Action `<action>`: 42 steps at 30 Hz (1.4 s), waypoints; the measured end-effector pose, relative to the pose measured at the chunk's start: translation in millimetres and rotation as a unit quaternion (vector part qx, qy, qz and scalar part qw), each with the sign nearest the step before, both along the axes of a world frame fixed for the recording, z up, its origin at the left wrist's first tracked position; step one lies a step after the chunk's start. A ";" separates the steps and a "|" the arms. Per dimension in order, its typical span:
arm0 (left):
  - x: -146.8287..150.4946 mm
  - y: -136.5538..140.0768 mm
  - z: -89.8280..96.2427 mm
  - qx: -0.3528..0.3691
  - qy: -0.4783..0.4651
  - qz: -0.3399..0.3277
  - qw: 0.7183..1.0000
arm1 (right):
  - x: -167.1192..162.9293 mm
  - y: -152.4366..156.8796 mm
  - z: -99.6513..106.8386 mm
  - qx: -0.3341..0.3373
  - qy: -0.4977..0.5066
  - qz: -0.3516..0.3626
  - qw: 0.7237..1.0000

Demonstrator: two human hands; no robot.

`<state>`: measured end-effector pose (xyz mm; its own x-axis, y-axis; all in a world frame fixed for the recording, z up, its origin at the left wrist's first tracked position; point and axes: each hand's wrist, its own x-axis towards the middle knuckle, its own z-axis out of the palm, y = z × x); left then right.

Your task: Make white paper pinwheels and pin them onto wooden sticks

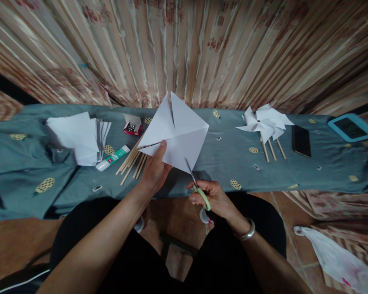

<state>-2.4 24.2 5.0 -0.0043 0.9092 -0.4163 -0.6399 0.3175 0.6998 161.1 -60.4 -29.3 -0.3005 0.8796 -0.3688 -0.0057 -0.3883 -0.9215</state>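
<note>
A square sheet of white paper (187, 130) is raised above the table, with one slit running in from its top corner and another from its left corner. My left hand (157, 169) grips it near the left slit, thumb on top. In my right hand (213, 196) is a pair of scissors (202, 196) with light green handles. The blades meet the paper's lower edge, pointing toward its middle. Wooden sticks (130, 163) lie in a bundle just left of the paper, partly hidden by it and my left hand.
On the patterned green cloth (227, 155) lie stacked white paper (75, 134), a glue stick (113, 158) and a small red box of metal pins (132, 126). Rightward are paper pinwheels (265, 122) on sticks, a black phone (301, 141) and a blue-framed device (351, 127). A curtain (184, 49) hangs behind.
</note>
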 end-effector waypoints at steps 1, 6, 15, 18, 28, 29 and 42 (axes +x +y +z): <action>0.0 0.0 -0.1 -0.002 -0.001 0.002 1.000 | -0.2 0.1 -0.3 -0.005 0.003 -0.002 1.000; -0.3 0.2 -0.5 -0.001 -0.006 0.010 1.000 | -1.5 -0.3 -3.5 -0.020 0.015 -0.016 1.000; 2.4 -3.8 -3.7 0.015 0.005 -0.012 1.000 | -2.0 1.7 -3.3 -0.011 0.001 -0.015 1.000; 4.4 -7.1 -5.0 0.019 0.003 -0.025 1.000 | -1.6 2.1 -3.0 -0.003 -0.002 -0.024 1.000; 5.4 -8.3 -5.8 0.020 0.004 -0.020 1.000 | -3.5 2.1 -4.3 -0.024 0.021 -0.046 0.998; 5.6 -8.3 -5.4 0.018 0.003 -0.018 1.000 | -3.8 2.1 -4.8 -0.029 0.022 -0.050 0.998; 6.6 -8.4 -5.6 0.016 -0.005 -0.013 1.000 | -5.6 2.6 -4.9 -0.038 0.022 -0.058 0.997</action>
